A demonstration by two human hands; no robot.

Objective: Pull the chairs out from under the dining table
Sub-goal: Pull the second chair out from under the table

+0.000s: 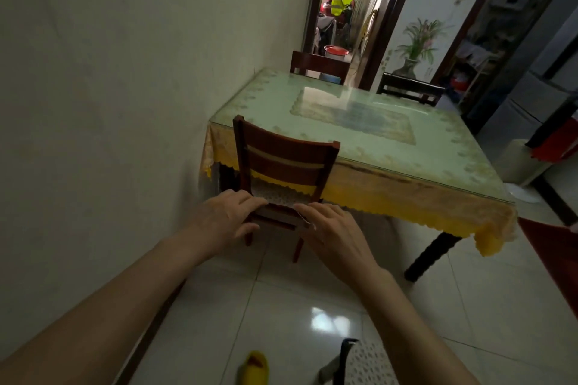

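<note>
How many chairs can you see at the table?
3: the near chair under both hands, one at the far end, one at the far right. Others may be hidden.

Pale wall, glossy floor tiles, perhaps dim.

This is the dining corner of a lived-in home: a dining table under a glass top and a yellow tablecloth stands against a plain wall on a glossy tiled floor, with wooden chairs pushed in around it. A flower picture decorates the far wall, and a yellow slipper lies on the tiles. The doorway beyond opens on what looks like a cluttered storage space, though it is too bright and far to be sure.
</note>
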